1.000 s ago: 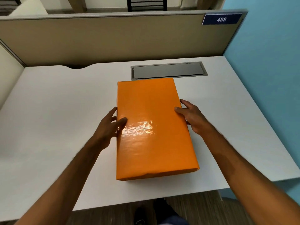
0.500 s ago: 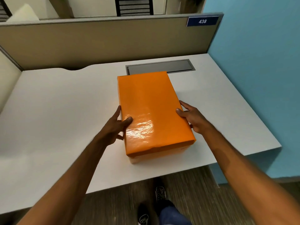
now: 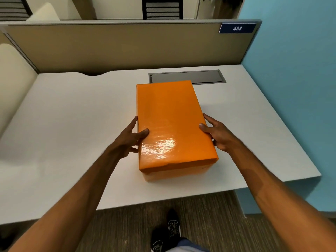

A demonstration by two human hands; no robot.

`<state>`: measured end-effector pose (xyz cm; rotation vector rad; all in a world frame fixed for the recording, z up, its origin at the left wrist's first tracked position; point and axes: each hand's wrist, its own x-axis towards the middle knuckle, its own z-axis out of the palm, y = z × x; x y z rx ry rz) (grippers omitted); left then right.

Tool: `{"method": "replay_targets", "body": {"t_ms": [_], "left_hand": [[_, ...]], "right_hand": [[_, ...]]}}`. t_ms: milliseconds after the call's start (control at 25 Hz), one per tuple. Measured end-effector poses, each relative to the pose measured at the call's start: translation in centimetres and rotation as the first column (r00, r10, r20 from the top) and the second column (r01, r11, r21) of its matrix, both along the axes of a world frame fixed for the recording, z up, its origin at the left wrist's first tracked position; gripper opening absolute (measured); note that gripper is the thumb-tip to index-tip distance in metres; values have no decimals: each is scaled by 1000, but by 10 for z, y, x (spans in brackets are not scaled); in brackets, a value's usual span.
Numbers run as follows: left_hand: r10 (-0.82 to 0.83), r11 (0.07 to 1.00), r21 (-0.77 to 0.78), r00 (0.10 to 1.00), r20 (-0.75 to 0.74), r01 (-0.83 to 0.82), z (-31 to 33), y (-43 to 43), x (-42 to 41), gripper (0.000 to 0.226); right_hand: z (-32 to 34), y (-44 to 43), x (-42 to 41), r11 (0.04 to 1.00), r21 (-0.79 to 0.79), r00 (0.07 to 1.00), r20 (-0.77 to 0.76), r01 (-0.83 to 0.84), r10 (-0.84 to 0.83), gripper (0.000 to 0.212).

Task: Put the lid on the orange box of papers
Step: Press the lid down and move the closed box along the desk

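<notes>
A glossy orange lid (image 3: 169,122) covers the orange box (image 3: 178,174), whose paler lower wall shows below the lid's front edge. The box stands on the white desk (image 3: 72,124), near the middle. My left hand (image 3: 130,140) grips the lid's left side, thumb on top. My right hand (image 3: 218,134) grips the right side, thumb on the top edge. The papers inside are hidden.
A grey metal cable hatch (image 3: 187,77) lies in the desk just behind the box. A beige partition (image 3: 118,46) with a "438" label (image 3: 237,28) closes the back, a blue wall (image 3: 300,88) the right. My shoes (image 3: 169,231) stand under the desk's front edge.
The view has pulled back and the box's lower front wall has come into sight under the lid. Both hands stay on the lid's sides.
</notes>
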<state>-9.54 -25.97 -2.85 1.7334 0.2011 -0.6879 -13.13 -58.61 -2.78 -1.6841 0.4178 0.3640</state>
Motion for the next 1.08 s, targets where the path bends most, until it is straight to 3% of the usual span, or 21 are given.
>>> {"method": "replay_targets", "body": {"t_ms": [240, 560, 920, 1080], "left_hand": [[147, 988, 38, 986, 76, -150, 17, 27, 14, 82], [409, 902, 70, 894, 181, -427, 36, 88, 21, 61], [384, 900, 118, 893, 234, -419, 40, 217, 84, 54], [349, 920, 116, 918, 186, -373, 38, 291, 135, 55]], "right_hand": [[13, 24, 30, 994, 44, 994, 50, -99, 96, 77], [18, 101, 79, 980, 97, 981, 107, -174, 164, 69], [9, 231, 148, 967, 147, 975, 114, -206, 191, 68], [6, 298, 188, 969, 171, 982, 99, -177, 162, 68]]}}
